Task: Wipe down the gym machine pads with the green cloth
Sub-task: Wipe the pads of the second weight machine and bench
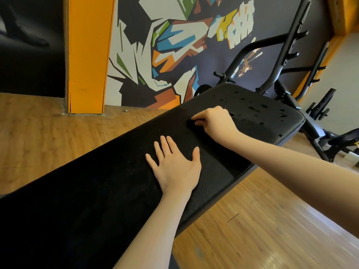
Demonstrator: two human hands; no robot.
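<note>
My left forearm comes up from the bottom edge, closest to my eyes, and my left hand [175, 167] lies flat on the black bench pad [108, 191], fingers straight and spread, palm pressing the vinyl, grasping nothing. The pad runs from the lower left up toward the far right. Left of it are the wooden floor [38, 140] and an orange pillar [88, 55], then the painted mural [165, 55] on the wall. Farther right, my right hand [214, 121] sits on the pad's far section, fingers curled down around something dark; I cannot tell what, and I see no green cloth anywhere. Beyond my knuckles, droplets [254, 109] bead on the pad. A black rack [287, 61] stands behind at the right.
</note>
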